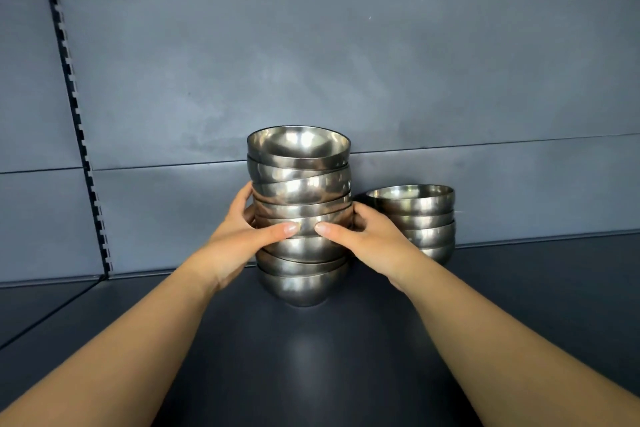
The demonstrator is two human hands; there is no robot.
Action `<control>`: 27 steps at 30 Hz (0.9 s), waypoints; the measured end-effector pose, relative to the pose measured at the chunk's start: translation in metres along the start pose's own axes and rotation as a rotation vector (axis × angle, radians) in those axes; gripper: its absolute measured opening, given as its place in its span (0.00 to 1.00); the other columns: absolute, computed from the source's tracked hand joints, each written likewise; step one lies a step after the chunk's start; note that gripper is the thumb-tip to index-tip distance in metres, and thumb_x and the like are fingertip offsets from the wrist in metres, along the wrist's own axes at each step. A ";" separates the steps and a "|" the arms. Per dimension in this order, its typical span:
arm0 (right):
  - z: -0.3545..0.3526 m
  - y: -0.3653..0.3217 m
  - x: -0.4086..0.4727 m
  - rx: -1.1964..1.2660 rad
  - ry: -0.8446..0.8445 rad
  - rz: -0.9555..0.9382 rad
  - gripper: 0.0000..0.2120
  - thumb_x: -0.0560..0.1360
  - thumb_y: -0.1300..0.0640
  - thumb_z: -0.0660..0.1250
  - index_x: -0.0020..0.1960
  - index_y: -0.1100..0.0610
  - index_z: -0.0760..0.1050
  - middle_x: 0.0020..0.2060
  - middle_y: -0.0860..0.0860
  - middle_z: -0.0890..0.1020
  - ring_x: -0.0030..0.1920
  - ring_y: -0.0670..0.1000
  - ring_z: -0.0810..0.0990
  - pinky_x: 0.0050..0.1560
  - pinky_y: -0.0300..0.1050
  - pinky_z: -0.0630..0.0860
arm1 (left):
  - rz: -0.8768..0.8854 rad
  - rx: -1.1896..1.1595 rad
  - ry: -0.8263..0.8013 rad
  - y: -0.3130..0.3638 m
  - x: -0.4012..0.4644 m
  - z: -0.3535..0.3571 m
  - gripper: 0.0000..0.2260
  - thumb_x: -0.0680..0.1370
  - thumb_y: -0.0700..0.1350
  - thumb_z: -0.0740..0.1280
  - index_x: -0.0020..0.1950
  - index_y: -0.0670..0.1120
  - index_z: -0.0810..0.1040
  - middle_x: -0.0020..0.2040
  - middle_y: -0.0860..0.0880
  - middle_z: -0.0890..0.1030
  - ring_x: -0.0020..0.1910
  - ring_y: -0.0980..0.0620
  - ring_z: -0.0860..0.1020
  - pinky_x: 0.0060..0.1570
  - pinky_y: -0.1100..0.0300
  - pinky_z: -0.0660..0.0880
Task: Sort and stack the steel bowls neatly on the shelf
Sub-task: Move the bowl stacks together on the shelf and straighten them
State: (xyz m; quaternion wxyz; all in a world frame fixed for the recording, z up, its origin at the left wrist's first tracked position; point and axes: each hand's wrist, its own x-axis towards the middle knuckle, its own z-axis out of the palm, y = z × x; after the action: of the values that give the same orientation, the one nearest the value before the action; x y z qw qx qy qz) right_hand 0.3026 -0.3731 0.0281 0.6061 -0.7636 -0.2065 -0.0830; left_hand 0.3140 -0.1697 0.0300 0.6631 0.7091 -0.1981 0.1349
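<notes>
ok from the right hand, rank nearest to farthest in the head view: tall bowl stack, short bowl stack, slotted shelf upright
1. Tall stack of shiny steel bowls: centre of the shelf, held in the right hand grip.
2. Short stack of steel bowls: just behind and right of that hand, not touched.
3. Dark slotted metal shelf upright: far left, against the back wall.

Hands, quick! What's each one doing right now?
Left hand: curled round the left side of the tall bowl stack, holding it.
Right hand: curled round the stack's right side, holding it too.
</notes>
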 end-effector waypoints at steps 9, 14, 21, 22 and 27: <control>0.000 -0.003 0.004 0.015 -0.076 0.057 0.31 0.51 0.38 0.73 0.53 0.45 0.75 0.50 0.40 0.81 0.54 0.41 0.78 0.55 0.38 0.72 | 0.013 -0.042 -0.043 0.002 -0.002 -0.002 0.51 0.52 0.47 0.78 0.73 0.54 0.61 0.59 0.51 0.79 0.55 0.56 0.80 0.46 0.62 0.78; 0.005 -0.008 0.007 0.074 -0.039 0.029 0.42 0.51 0.35 0.73 0.64 0.44 0.68 0.59 0.41 0.77 0.60 0.44 0.75 0.60 0.42 0.71 | 0.007 -0.080 -0.086 0.007 -0.005 0.003 0.48 0.53 0.47 0.78 0.70 0.52 0.63 0.52 0.55 0.81 0.49 0.59 0.82 0.41 0.65 0.78; 0.008 -0.024 0.019 0.256 0.082 -0.054 0.39 0.50 0.38 0.74 0.58 0.53 0.74 0.52 0.47 0.83 0.52 0.47 0.82 0.50 0.44 0.77 | 0.064 -0.071 0.066 0.026 -0.004 0.013 0.25 0.61 0.50 0.70 0.57 0.49 0.72 0.47 0.56 0.81 0.43 0.67 0.80 0.38 0.74 0.74; 0.007 -0.026 0.021 0.250 0.093 -0.050 0.46 0.49 0.38 0.75 0.63 0.56 0.70 0.57 0.50 0.80 0.56 0.49 0.80 0.56 0.47 0.76 | 0.071 -0.062 0.070 0.028 -0.004 0.012 0.26 0.61 0.51 0.70 0.59 0.47 0.72 0.48 0.57 0.81 0.43 0.68 0.80 0.39 0.75 0.73; -0.007 -0.038 0.027 0.274 0.063 -0.095 0.38 0.60 0.44 0.75 0.65 0.57 0.70 0.63 0.51 0.76 0.60 0.45 0.76 0.54 0.38 0.73 | 0.062 -0.037 0.067 0.048 -0.003 0.007 0.29 0.63 0.53 0.68 0.64 0.48 0.72 0.55 0.62 0.81 0.52 0.71 0.76 0.51 0.74 0.67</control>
State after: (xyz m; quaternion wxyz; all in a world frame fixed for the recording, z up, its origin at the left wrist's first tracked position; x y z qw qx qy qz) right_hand 0.3120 -0.3671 0.0738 0.7062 -0.6600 -0.2329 -0.1064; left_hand 0.2888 -0.1784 0.0702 0.6778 0.6853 -0.2004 0.1755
